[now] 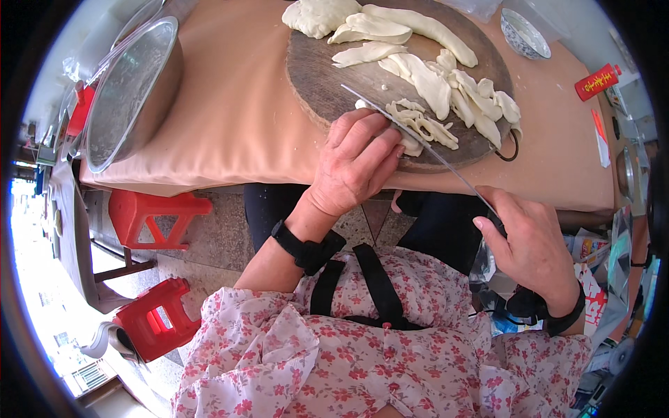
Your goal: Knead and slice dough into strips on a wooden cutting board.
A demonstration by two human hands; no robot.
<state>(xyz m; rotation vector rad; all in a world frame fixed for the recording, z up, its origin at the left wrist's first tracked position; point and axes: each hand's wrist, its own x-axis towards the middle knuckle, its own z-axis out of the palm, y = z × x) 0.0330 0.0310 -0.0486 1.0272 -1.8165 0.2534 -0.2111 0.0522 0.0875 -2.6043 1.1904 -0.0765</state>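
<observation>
My right hand (526,240) is closed round the dark handle of a knife (451,168). Its long thin blade runs up and left across the near edge of a round wooden cutting board (317,76). Close against the blade, my left hand (355,157) has its fingers curled over a piece of pale dough (411,145), mostly hidden under them. Just beyond the blade lie thin cut strips of dough (428,125). Flatter slices of dough (421,82) spread over the middle and right of the board. At its far side rest a thick lump (317,17) and a long roll of dough (425,31).
A large metal basin (132,94) leans at the table's left. On the right stand a patterned bowl (524,33) and a red cylindrical container (597,82). A metal ring handle (512,148) hangs from the board. Red plastic stools (157,216) stand below the table (230,104) at left.
</observation>
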